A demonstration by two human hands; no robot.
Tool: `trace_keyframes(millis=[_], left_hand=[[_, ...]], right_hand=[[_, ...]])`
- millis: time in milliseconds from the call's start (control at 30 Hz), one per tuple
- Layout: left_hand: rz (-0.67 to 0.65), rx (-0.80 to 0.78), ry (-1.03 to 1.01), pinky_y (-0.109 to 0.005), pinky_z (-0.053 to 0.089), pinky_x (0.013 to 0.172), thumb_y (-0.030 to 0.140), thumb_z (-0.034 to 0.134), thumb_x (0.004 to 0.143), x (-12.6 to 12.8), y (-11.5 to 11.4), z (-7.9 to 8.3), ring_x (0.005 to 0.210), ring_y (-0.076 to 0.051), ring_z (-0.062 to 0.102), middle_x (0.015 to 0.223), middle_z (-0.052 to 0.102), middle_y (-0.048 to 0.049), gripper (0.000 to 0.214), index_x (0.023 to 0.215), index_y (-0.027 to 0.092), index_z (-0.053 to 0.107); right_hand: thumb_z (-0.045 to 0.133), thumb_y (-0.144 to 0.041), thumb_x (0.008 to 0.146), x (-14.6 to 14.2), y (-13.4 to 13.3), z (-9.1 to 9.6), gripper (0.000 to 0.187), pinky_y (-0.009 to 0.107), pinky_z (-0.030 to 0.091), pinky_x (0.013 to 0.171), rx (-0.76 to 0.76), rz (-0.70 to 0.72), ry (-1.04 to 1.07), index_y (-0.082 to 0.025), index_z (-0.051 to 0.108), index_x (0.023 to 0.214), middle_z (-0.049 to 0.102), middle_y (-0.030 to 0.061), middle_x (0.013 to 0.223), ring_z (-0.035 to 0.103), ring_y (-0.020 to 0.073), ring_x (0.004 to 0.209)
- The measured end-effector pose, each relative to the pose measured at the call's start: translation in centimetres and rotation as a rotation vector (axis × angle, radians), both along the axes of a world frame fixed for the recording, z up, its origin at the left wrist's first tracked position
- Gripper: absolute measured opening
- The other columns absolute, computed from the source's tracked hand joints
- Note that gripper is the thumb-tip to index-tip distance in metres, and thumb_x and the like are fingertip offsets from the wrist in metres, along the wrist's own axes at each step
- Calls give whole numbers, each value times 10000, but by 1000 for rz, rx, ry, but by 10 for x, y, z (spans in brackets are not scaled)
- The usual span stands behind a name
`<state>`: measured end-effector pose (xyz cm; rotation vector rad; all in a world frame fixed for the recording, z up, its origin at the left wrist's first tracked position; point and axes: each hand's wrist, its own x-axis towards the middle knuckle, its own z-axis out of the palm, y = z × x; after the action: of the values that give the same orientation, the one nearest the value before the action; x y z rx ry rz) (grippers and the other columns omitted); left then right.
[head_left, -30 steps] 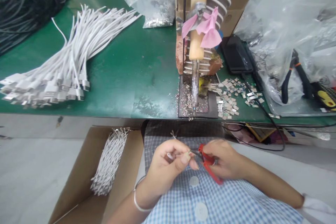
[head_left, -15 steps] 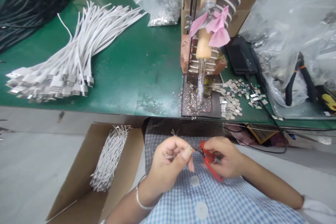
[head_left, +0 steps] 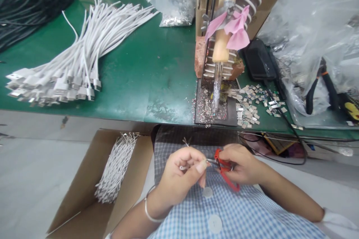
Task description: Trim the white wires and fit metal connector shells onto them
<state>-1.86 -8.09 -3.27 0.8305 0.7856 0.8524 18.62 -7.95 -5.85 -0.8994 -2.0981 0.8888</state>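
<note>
My left hand (head_left: 182,177) is closed in a pinch on a thin white cable. A short white piece of the cable (head_left: 183,167) pokes out between its curled fingers. Fine bare wire ends (head_left: 185,141) stick up behind its knuckles. My right hand (head_left: 245,166) grips small red-handled scissors (head_left: 228,179). Their metal tips point left and meet the thumb and fingertip of my left hand, where a tiny end of the cable shows. Both hands are over my checked apron (head_left: 193,209), below the table edge.
White USB cables (head_left: 84,56) lie bundled on the green table (head_left: 129,86). A clamped soldering iron (head_left: 217,86) points down among small metal connectors (head_left: 248,115). Black-handled pliers (head_left: 321,86) lie at the right. An open carton (head_left: 75,186) holds white cables below the table.
The scissors' tips have shifted slightly and now look brighter at my left fingertips. Both hands keep their grip, and the whole view has moved a little.
</note>
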Motion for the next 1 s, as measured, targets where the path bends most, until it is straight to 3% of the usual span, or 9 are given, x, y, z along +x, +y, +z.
trace_keyframes(millis=[167,300,533,800,900,1000], left_hand=[[-7,-12,11,-151,392,421,331,694,840,-1,1,1,378,-63,509,458,602,25,208,765,143,645],[0,-40,-148,-138,478,487,259,697,852,0,0,0,461,-71,623,551,705,5,115,816,153,674],[109,12,-299,-177,577,608,219,712,840,4,2,-4,600,-99,713,692,775,2,43,847,177,706],[150,71,-192,-169,577,661,199,678,868,4,2,-9,688,-100,723,753,776,-3,57,911,185,714],[128,72,-188,-142,560,642,176,650,890,3,2,-7,664,-77,714,733,771,14,62,911,187,707],[101,75,-182,-125,543,615,166,626,907,3,1,-7,620,-58,696,695,761,25,80,914,189,702]], right_hand=[[502,-153,827,6,0,2,90,236,266,498,24,29,-66,-218,473,773,470,-60,536,388,101,467],[506,-143,822,3,-2,2,112,242,258,498,15,-3,-47,-219,466,752,443,-63,534,366,101,468],[578,-228,847,-26,-19,-12,132,184,288,453,-220,-96,201,-218,454,801,435,-80,555,373,67,456],[575,-340,880,-28,-21,-8,193,146,286,388,-425,-70,262,-210,448,814,441,-90,523,361,43,407],[642,-363,833,-18,-14,-4,214,172,356,436,-365,-96,192,-194,511,832,516,-46,580,431,66,462],[658,-380,827,-9,-5,-1,221,198,357,466,-161,-101,105,-192,543,815,518,-44,553,435,80,474]])
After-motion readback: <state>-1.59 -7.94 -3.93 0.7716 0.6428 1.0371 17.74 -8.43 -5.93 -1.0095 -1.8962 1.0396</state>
